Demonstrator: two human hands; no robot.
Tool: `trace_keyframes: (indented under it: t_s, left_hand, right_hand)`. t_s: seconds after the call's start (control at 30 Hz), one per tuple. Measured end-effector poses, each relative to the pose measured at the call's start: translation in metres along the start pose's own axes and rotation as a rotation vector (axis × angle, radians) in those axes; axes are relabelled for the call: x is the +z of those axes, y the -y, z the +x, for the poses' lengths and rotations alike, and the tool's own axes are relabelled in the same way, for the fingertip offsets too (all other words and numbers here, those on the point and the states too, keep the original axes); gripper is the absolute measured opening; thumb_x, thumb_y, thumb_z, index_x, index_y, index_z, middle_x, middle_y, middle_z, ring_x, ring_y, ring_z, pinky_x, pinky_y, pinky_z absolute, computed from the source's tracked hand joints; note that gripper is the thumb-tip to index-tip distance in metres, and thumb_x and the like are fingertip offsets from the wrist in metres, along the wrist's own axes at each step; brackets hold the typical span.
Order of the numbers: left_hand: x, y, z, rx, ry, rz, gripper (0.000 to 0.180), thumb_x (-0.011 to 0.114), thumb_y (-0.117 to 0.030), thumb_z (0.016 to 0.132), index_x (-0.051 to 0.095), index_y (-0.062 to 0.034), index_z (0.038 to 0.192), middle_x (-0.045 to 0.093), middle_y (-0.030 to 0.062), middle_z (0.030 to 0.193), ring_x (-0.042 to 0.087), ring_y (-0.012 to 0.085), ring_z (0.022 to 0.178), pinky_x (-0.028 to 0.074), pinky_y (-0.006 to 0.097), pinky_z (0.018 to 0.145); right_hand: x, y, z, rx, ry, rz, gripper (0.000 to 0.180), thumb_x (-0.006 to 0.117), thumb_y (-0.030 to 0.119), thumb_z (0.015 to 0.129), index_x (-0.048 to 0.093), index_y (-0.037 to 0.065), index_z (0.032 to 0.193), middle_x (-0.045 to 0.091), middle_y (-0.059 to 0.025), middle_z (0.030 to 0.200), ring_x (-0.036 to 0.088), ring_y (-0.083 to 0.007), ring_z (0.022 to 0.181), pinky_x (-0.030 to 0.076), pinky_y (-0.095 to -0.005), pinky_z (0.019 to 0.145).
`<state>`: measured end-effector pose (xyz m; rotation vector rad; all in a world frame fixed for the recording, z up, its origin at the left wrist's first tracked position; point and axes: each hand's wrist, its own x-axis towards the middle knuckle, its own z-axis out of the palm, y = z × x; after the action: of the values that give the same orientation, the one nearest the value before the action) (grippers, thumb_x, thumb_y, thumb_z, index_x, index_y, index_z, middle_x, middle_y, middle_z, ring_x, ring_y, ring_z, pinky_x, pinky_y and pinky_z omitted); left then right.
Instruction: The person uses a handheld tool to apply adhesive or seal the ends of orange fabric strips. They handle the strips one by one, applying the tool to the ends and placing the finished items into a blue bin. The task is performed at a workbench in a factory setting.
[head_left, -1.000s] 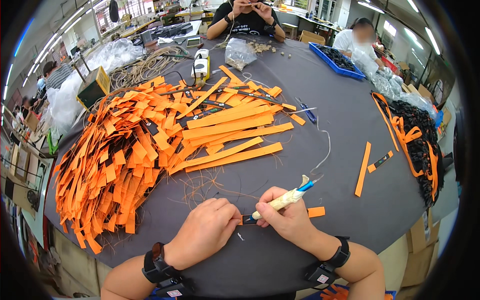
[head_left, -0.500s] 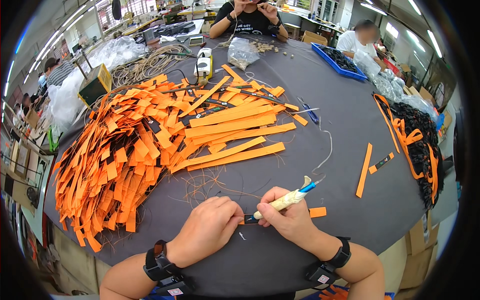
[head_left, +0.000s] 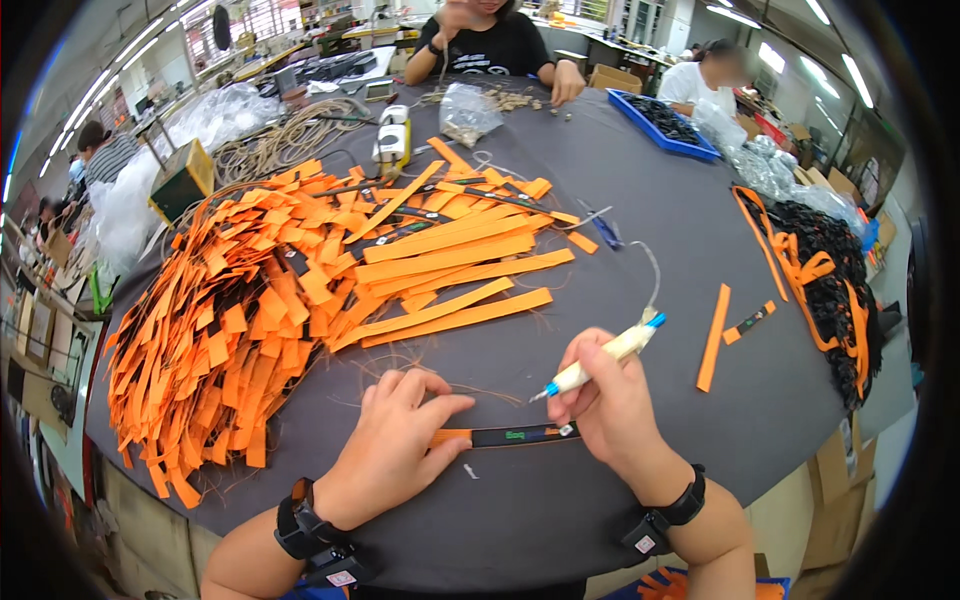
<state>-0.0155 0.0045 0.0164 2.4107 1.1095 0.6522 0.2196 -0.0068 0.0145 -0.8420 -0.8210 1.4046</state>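
My right hand [head_left: 605, 400] grips a corded, pen-shaped tool [head_left: 612, 357] wrapped in cream tape, with blue ends and a thin metal tip. The tip is held above the table, pointing left. Below it lies a narrow webbing strip [head_left: 515, 437], with a black patterned middle and an orange end. My left hand [head_left: 400, 430] rests over the strip's orange left end, thumb and forefinger apart, the thumb touching the webbing. My right hand covers the strip's right end. A small white scrap [head_left: 470, 471] lies just below the strip.
A large heap of orange strips [head_left: 250, 330] with loose threads spreads over the left. Two short strips [head_left: 714, 338] lie at right, near a black-and-orange webbing pile [head_left: 830, 290]. Snips [head_left: 606, 234], a power socket [head_left: 393, 140] and a blue tray [head_left: 665, 140] are farther back. Co-workers sit beyond.
My right hand has lifted the tool off the strip. My left fingers have spread, uncovering more of the strip's black middle. Across the table, a co-worker's hand has come down to the tabletop.
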Motion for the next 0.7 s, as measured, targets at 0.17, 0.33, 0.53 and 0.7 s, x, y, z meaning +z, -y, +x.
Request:
trace_keyframes:
  t_s: [0.17, 0.33, 0.53, 0.7]
  left_hand:
    - [0.01, -0.014, 0.001, 0.033, 0.143, 0.077, 0.036, 0.076, -0.017, 0.077, 0.066, -0.007, 0.11, 0.054, 0.0068, 0.102, 0.048, 0.0263, 0.101, 0.036, 0.037, 0.089]
    - [0.016, -0.023, 0.012, 0.104, 0.113, 0.108, 0.018, 0.072, -0.013, 0.08, 0.061, -0.0057, 0.093, 0.056, 0.0077, 0.091, 0.052, 0.0269, 0.092, 0.038, 0.035, 0.082]
    - [0.013, -0.047, 0.019, -0.053, 0.133, -0.012, 0.011, 0.066, -0.006, 0.083, 0.056, -0.0052, 0.087, 0.064, 0.0121, 0.07, 0.063, 0.025, 0.058, 0.049, 0.033, 0.053]
    - [0.028, -0.08, 0.038, -0.289, 0.502, -0.806, 0.022, 0.066, -0.012, 0.089, 0.059, 0.0004, 0.105, 0.068, 0.0058, 0.081, 0.066, 0.0128, 0.066, 0.056, 0.028, 0.066]
  right_hand:
    - [-0.026, 0.05, 0.008, -0.272, -0.054, 0.124, 0.027, 0.052, 0.029, 0.098, 0.053, 0.006, 0.084, 0.053, -0.0031, 0.06, 0.057, -0.0157, 0.052, 0.042, -0.0271, 0.043]
    - [-0.048, 0.076, 0.003, -0.294, -0.146, 0.292, 0.026, 0.052, 0.03, 0.097, 0.054, 0.008, 0.084, 0.051, -0.0013, 0.061, 0.055, -0.0149, 0.052, 0.04, -0.0267, 0.044]
    - [-0.013, 0.064, -0.029, -0.122, 0.204, 0.234, 0.032, 0.056, 0.035, 0.096, 0.053, 0.004, 0.089, 0.058, -0.008, 0.068, 0.056, -0.0134, 0.05, 0.046, -0.0239, 0.044]
    - [0.015, 0.07, -0.055, 0.124, 0.531, 0.079, 0.023, 0.06, 0.027, 0.094, 0.051, 0.008, 0.083, 0.057, -0.0017, 0.062, 0.051, -0.0048, 0.043, 0.036, -0.0158, 0.037]
